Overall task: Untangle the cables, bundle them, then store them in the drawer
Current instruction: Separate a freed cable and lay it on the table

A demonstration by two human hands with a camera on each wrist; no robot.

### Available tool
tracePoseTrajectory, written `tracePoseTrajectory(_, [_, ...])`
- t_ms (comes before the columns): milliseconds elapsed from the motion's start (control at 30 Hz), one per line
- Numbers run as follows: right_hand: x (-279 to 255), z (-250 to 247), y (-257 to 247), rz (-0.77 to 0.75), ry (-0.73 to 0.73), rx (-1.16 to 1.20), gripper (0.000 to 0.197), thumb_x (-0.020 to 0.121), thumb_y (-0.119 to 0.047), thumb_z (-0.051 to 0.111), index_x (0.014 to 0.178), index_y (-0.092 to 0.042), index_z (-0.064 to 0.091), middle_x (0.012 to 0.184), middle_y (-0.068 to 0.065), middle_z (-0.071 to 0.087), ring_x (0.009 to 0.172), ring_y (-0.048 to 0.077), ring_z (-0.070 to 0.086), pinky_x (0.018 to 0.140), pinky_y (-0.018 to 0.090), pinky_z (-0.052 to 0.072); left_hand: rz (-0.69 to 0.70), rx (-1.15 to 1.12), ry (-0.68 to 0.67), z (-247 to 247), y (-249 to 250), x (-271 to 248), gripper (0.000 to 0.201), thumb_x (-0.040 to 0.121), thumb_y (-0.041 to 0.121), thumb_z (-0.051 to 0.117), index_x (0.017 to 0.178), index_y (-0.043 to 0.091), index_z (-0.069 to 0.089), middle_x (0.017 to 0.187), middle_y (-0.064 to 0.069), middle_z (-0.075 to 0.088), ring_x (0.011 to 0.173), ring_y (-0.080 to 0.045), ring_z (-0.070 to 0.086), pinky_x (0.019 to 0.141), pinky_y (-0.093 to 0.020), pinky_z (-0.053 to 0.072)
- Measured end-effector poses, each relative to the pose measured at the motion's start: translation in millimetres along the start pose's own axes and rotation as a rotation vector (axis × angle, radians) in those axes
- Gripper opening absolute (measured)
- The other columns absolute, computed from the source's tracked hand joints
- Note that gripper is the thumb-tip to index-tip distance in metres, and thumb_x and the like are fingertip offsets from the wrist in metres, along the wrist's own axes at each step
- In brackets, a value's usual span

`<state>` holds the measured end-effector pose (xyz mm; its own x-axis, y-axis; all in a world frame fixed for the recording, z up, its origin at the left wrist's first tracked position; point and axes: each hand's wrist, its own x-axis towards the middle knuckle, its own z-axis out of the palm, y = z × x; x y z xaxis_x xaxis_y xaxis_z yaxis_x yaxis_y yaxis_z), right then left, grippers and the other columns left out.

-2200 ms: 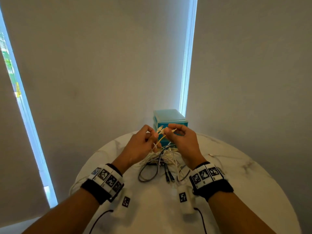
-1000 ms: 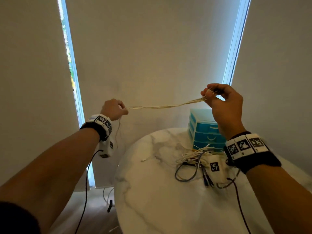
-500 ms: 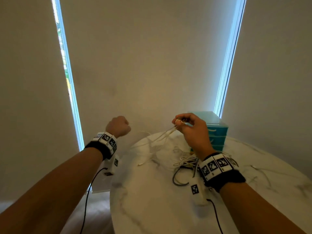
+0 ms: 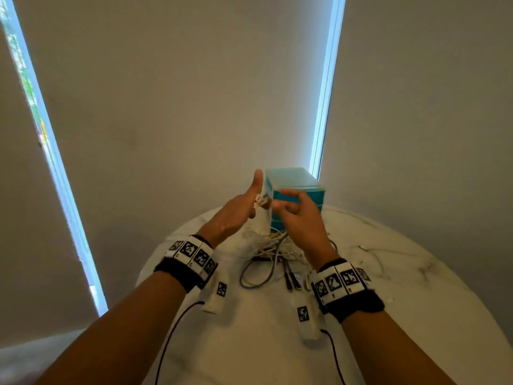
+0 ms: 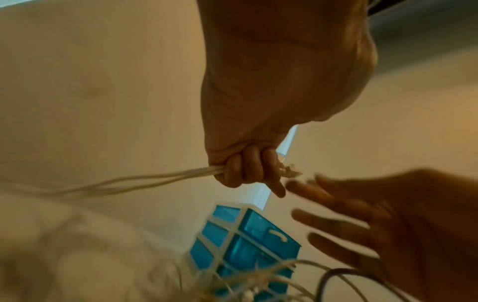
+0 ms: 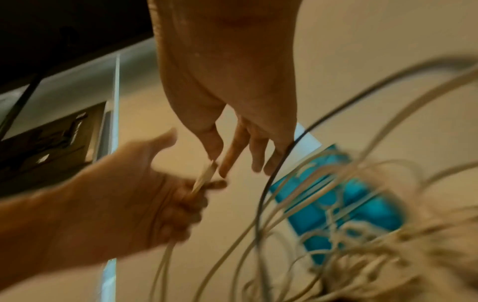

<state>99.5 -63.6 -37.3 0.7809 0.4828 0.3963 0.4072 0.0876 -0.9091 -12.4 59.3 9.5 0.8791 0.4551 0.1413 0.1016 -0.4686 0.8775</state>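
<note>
My left hand (image 4: pixel 251 202) is raised in front of the teal drawer unit (image 4: pixel 291 179), thumb up. Its fingers (image 5: pixel 245 169) are curled round a white cable (image 5: pixel 155 180) folded into several strands, whose plug ends (image 4: pixel 261 202) stick out beside the thumb. My right hand (image 4: pixel 288 208) hovers just right of those ends with its fingers (image 6: pixel 232 155) extended and spread, holding nothing; the thumb and index tips are close to the cable tip (image 6: pixel 207 171). The rest of the tangle (image 4: pixel 273 245) lies on the table below both hands.
The round white marble table (image 4: pixel 249 343) carries a grey cable loop (image 4: pixel 258 279) and dark plugs (image 4: pixel 288 276) beside the tangle. A thin white cable (image 4: pixel 372 251) lies to the right. Blinds and window strips stand behind the table.
The hands were spread wide with the white cable stretched between them. They have come back together before the drawer unit; the left hand now holds the gathered strands and the right has let go.
</note>
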Motion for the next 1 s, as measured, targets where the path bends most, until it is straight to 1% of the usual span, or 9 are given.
tracePoseTrajectory(133, [-6, -64, 27, 0.028, -0.027, -0.121, 0.023, 0.092, -0.020, 0.085, 0.113, -0.018, 0.077, 0.108, -0.007, 0.080, 0.102, 0.004, 0.076, 0.089, 0.024, 0.060, 0.026, -0.009, 0.014, 20, -32, 6, 0.052, 0.092, 0.075, 0.059, 0.100, 0.026, 0.076, 0.070, 0.018, 0.068, 0.064, 0.003, 0.062, 0.061, -0.015, 0.045])
tracePoseTrajectory(200, [-11, -81, 39, 0.146, -0.120, -0.131, 0.019, 0.092, -0.019, 0.085, 0.111, -0.019, 0.080, 0.105, -0.003, 0.081, 0.098, 0.008, 0.077, 0.083, 0.022, 0.057, 0.035, 0.073, -0.064, 33, -48, 13, 0.044, 0.083, 0.071, 0.076, 0.097, 0.030, 0.081, 0.079, 0.019, 0.078, 0.073, 0.008, 0.070, 0.071, -0.019, 0.056])
tracePoseTrajectory(267, [-15, -85, 52, 0.260, -0.138, -0.049, 0.018, 0.093, -0.017, 0.084, 0.109, -0.020, 0.080, 0.105, 0.002, 0.083, 0.097, 0.014, 0.079, 0.079, 0.025, 0.059, -0.013, 0.157, -0.149, 48, -60, 23, 0.049, 0.071, 0.073, 0.085, 0.096, 0.031, 0.083, 0.090, 0.012, 0.081, 0.086, -0.006, 0.077, 0.086, -0.034, 0.063])
tracePoseTrajectory(333, [-17, -84, 64, 0.279, -0.041, 0.037, 0.014, 0.092, -0.011, 0.084, 0.105, -0.016, 0.081, 0.100, 0.008, 0.083, 0.092, 0.019, 0.080, 0.076, 0.026, 0.061, -0.052, 0.160, -0.139, 61, -67, 33, 0.044, 0.068, 0.062, 0.093, 0.092, 0.026, 0.084, 0.088, 0.005, 0.082, 0.086, -0.013, 0.077, 0.086, -0.037, 0.061])
tracePoseTrajectory(433, [-17, -84, 77, 0.264, 0.133, -0.009, 0.011, 0.090, -0.018, 0.087, 0.098, -0.014, 0.081, 0.084, 0.003, 0.079, 0.077, 0.014, 0.073, 0.067, 0.025, 0.057, -0.049, 0.131, -0.008, 70, -73, 42, 0.027, 0.075, 0.041, 0.094, 0.084, 0.018, 0.085, 0.082, -0.001, 0.081, 0.075, -0.013, 0.071, 0.077, -0.033, 0.056])
tracePoseTrajectory(533, [-19, -89, 82, 0.280, 0.130, -0.092, 0.017, 0.090, -0.030, 0.087, 0.089, -0.014, 0.080, 0.072, -0.005, 0.077, 0.067, 0.005, 0.070, 0.059, 0.017, 0.051, -0.057, 0.078, 0.082, 70, -85, 49, 0.018, 0.078, 0.033, 0.093, 0.079, 0.018, 0.084, 0.078, -0.001, 0.080, 0.076, -0.017, 0.073, 0.078, -0.035, 0.058])
tracePoseTrajectory(633, [-25, -93, 77, 0.355, -0.005, -0.116, 0.029, 0.093, -0.042, 0.083, 0.093, -0.013, 0.080, 0.058, -0.008, 0.068, 0.047, 0.001, 0.055, 0.049, 0.018, 0.044, -0.064, 0.086, 0.196, 69, -97, 52, 0.020, 0.084, 0.038, 0.086, 0.077, 0.019, 0.081, 0.077, -0.002, 0.079, 0.084, -0.025, 0.076, 0.078, -0.037, 0.058])
tracePoseTrajectory(767, [-32, -93, 60, 0.362, -0.098, -0.047, 0.026, 0.091, -0.042, 0.085, 0.098, -0.016, 0.084, 0.065, -0.007, 0.068, 0.056, 0.007, 0.053, 0.053, 0.023, 0.040, -0.045, 0.098, 0.412, 67, -97, 47, 0.039, 0.097, 0.047, 0.069, 0.072, 0.017, 0.069, 0.083, -0.011, 0.076, 0.087, -0.035, 0.072, 0.073, -0.039, 0.050])
tracePoseTrajectory(1000, [-37, -81, 50, 0.332, -0.078, -0.108, 0.023, 0.094, -0.038, 0.083, 0.096, -0.015, 0.085, 0.050, -0.015, 0.057, 0.043, -0.001, 0.047, 0.043, 0.015, 0.037, 0.125, -0.140, 0.544, 63, -80, 33, 0.040, 0.094, 0.060, 0.069, 0.087, 0.022, 0.071, 0.080, 0.006, 0.074, 0.081, -0.019, 0.068, 0.082, -0.044, 0.056])
